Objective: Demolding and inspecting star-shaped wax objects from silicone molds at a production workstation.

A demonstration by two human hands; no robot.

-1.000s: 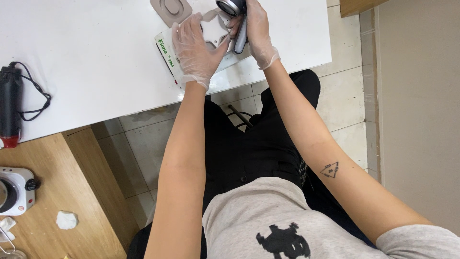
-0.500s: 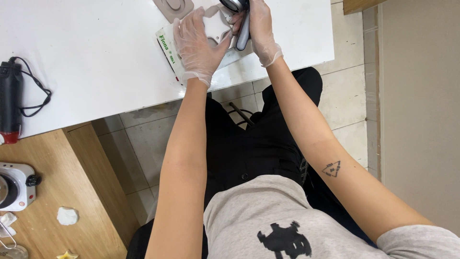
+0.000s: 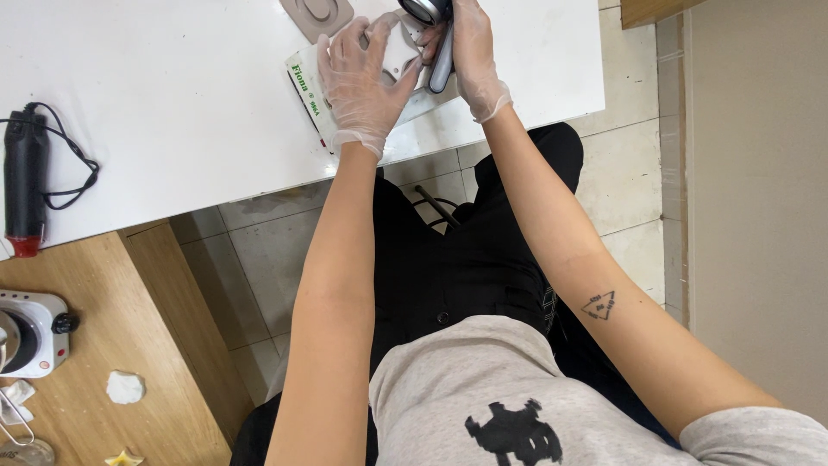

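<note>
Gloves cover both hands, likely to keep the work clean. At the far edge of the white table (image 3: 172, 103), the left hand (image 3: 362, 82) lies flat over a small white piece (image 3: 402, 53), fingers curled round its edge to pin it steady on a white box (image 3: 315, 91) with green print. The right hand (image 3: 470, 60) grips a dark grey tool (image 3: 438, 52), fingers wrapped tight about its handle, its round head tipped onto the piece from the far side; what the head is doing I cannot tell, for the frame cuts it. Just beyond, a beige pad (image 3: 317, 15) lies flat, within easy reach. Far left on the table, a black heat gun (image 3: 26, 177) rests on its side with its cord coiled beside it, well apart from the hands. On the wooden bench (image 3: 172, 345) at near left stands a small white hotplate (image 3: 30, 332).
</note>
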